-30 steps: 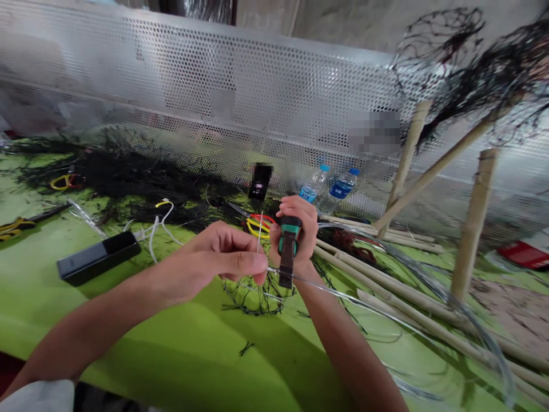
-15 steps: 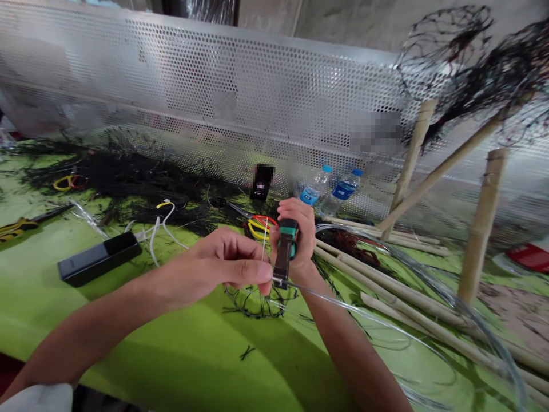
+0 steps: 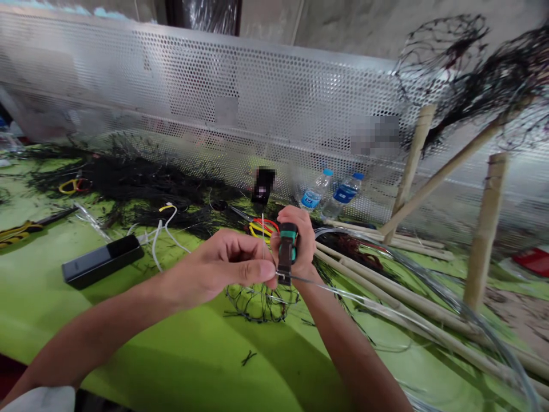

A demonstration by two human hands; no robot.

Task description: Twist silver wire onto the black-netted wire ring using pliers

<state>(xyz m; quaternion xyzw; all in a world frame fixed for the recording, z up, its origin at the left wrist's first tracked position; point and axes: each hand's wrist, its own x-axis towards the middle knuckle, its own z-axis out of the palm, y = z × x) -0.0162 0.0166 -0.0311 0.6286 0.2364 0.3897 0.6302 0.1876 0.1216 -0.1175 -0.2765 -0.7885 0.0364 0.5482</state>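
My left hand [image 3: 240,263] is closed, thumb against fingers, pinching a thin metal wire [image 3: 263,234] whose end sticks up above the fingers. In my right hand [image 3: 305,237] is a pair of pliers [image 3: 285,263] with dark jaws and green-and-black handles. Their jaws sit on the wire right beside my left thumb tip. From the jaws the silvery wire runs off to the right over my right forearm. Below both hands a small round frame of black knotted wire [image 3: 257,309] rests on the green table [image 3: 180,355]; my fingers partly hide its top.
Red-and-yellow scissors [image 3: 262,226] lie behind my hands. Two water bottles [image 3: 315,191] and a black phone-like object [image 3: 261,186] stand by the perforated metal panel [image 3: 180,74]. Bamboo poles [image 3: 386,297] and a wire coil [image 3: 467,306] lie right. A black power bank [image 3: 103,260] sits left.
The view has shifted slightly. Both hands keep their grip; the pliers' jaws and the wire's upright end have tilted a little, with the pliers still at my left fingertips.
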